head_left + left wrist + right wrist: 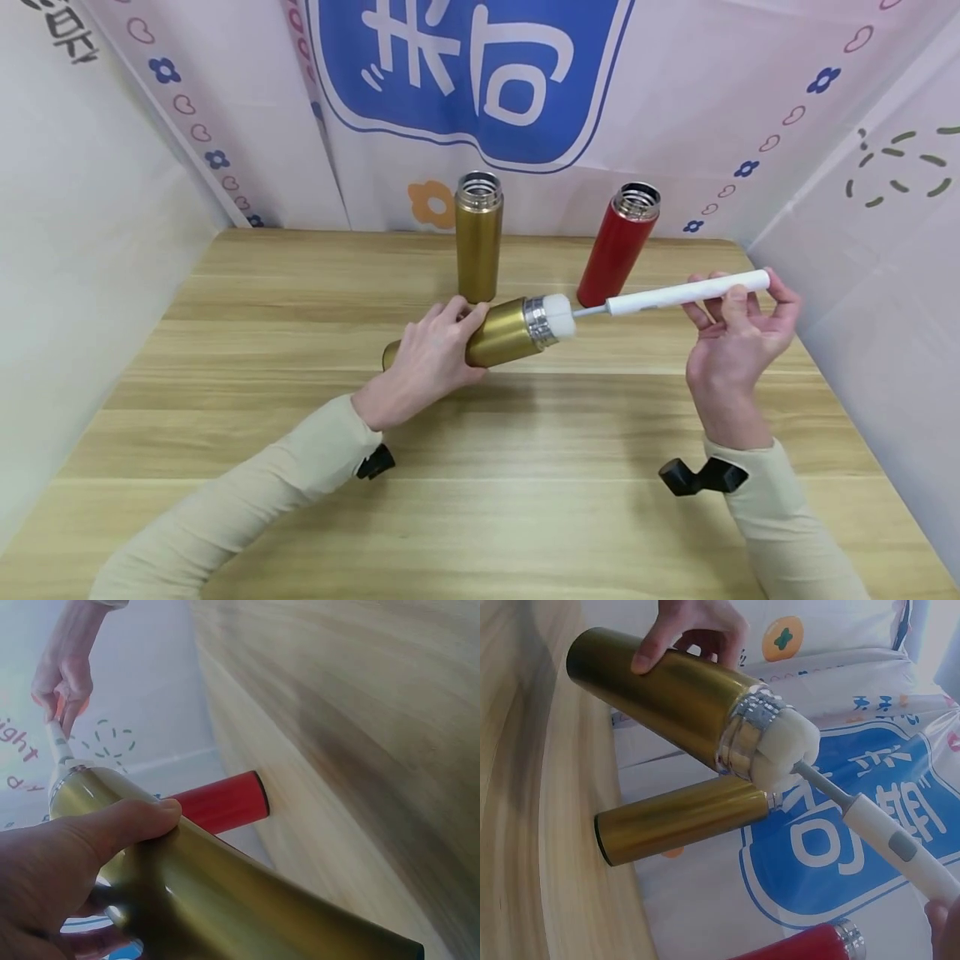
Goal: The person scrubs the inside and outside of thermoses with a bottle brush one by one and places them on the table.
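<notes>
Bottle (pixel 510 335), gold with a silvery neck, slanting over the middle of the wooden table (pixel 465 533), mouth lifted and aimed to the right; base touching the wood or just clear of it, impossible to tell. Gripped around the barrel by the left hand (pixel 431 350), thumb on one side, fingers curled over the other. And there, right at the opening, the white sponge (pixel 559 317), snug against the rim and bulging outside it! Any depth inside, hidden from view. Next along, the slim grey rod (pixel 823 784), then the white handle (pixel 660 297), pinched near its far end between thumb and fingers of the right hand (pixel 742 342).

Early stage, by the look of it: sponge lined up and brought to the mouth, nearly the whole barrel apparently left to reach, judging from so much foam and bare rod outside.

Farther out now, behind the work: a second gold bottle (pixel 480 250), upright and uncapped, and to its right the red bottle (pixel 618 242), likewise standing with no lid on. Neither touched by a hand; finished or waiting, no way to tell from here. Behind everything, a white printed sheet (pixel 675 125) with a big blue panel.
</notes>
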The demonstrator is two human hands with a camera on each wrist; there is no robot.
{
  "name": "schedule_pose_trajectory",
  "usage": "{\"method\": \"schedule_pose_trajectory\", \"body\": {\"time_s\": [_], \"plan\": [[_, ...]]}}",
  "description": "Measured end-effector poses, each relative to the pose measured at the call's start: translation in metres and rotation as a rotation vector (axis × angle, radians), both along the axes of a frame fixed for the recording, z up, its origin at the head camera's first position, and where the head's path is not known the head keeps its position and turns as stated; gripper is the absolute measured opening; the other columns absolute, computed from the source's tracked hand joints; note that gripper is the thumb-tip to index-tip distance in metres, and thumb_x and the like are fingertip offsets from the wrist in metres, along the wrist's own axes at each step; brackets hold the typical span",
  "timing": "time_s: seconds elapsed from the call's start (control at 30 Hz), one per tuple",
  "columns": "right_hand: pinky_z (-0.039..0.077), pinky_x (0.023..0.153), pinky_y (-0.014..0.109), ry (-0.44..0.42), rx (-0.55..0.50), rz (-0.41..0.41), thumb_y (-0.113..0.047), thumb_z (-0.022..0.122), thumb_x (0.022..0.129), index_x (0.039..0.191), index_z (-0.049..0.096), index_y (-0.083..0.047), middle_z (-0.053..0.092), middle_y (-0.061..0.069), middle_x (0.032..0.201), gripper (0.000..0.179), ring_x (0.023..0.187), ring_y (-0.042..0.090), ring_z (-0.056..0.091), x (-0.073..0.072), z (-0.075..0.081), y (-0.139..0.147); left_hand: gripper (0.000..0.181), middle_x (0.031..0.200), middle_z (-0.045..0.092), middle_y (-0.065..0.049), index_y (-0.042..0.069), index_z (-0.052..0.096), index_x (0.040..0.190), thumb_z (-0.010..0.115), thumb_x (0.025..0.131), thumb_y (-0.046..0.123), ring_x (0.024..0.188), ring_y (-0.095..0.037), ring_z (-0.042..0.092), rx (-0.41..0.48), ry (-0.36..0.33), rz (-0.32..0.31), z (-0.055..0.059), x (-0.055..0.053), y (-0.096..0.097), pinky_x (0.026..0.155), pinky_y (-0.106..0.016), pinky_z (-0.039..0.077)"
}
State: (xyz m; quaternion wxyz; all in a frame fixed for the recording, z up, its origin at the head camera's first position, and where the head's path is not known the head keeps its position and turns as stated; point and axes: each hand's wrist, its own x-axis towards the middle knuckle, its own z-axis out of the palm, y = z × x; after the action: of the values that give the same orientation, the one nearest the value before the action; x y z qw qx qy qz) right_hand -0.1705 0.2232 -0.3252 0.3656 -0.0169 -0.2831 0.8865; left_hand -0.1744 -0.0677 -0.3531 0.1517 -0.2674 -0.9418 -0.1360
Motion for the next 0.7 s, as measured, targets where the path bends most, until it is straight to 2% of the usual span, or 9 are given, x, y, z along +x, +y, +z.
{"method": "schedule_pose_trajectory", "body": {"time_s": [0.2, 0.3, 0.37, 0.57, 0.7], "plan": [[0.057, 0.055, 0.039, -0.008, 0.031, 0.012, 0.003, 0.059, 0.087, 0.108, 0.044, -0.002, 0.058, 0.020, 0.080, 0.026, 0.063, 0.034, 0.068, 0.001, 0.001, -0.009, 0.077, 0.106, 0.060, -0.012, 0.010, 0.057, 0.128, 0.089, 0.060, 0.028, 0.083, -0.028, 0.059, 0.006, -0.002, 0.007, 0.004, 0.000, 0.004, 0.052, -0.038, 0.053], [0.057, 0.055, 0.039, 0.019, 0.045, 0.030, 0.003, 0.061, 0.086, 0.107, 0.044, -0.002, 0.058, 0.021, 0.080, 0.028, 0.063, 0.033, 0.068, 0.001, -0.001, -0.017, 0.078, 0.107, 0.060, -0.012, 0.010, 0.057, 0.129, 0.089, 0.061, 0.028, 0.085, -0.028, 0.060, 0.002, -0.008, 0.017, 0.005, 0.001, 0.006, 0.053, -0.039, 0.053], [0.058, 0.054, 0.038, 0.039, 0.058, 0.057, 0.003, 0.062, 0.085, 0.107, 0.044, -0.001, 0.059, 0.021, 0.080, 0.028, 0.063, 0.033, 0.068, 0.002, -0.005, -0.025, 0.078, 0.108, 0.061, -0.011, 0.011, 0.057, 0.130, 0.089, 0.061, 0.029, 0.086, -0.028, 0.060, -0.001, -0.010, 0.015, 0.008, 0.002, 0.010, 0.055, -0.039, 0.054], [0.057, 0.061, 0.040, 0.034, 0.162, 0.164, 0.005, 0.058, 0.088, 0.109, 0.044, -0.003, 0.062, 0.018, 0.085, 0.027, 0.069, 0.030, 0.071, 0.009, -0.020, -0.058, 0.074, 0.108, 0.060, -0.009, 0.012, 0.057, 0.127, 0.086, 0.063, 0.036, 0.085, -0.026, 0.060, -0.013, 0.005, -0.053, 0.016, 0.007, 0.026, 0.053, -0.037, 0.053], [0.057, 0.063, 0.040, 0.057, 0.182, 0.178, 0.004, 0.059, 0.088, 0.111, 0.043, -0.002, 0.062, 0.018, 0.087, 0.029, 0.072, 0.030, 0.071, 0.011, -0.026, -0.069, 0.073, 0.106, 0.061, -0.008, 0.013, 0.057, 0.125, 0.087, 0.062, 0.036, 0.082, -0.025, 0.059, -0.033, 0.019, -0.027, 0.014, 0.009, 0.029, 0.050, -0.035, 0.052]]}}
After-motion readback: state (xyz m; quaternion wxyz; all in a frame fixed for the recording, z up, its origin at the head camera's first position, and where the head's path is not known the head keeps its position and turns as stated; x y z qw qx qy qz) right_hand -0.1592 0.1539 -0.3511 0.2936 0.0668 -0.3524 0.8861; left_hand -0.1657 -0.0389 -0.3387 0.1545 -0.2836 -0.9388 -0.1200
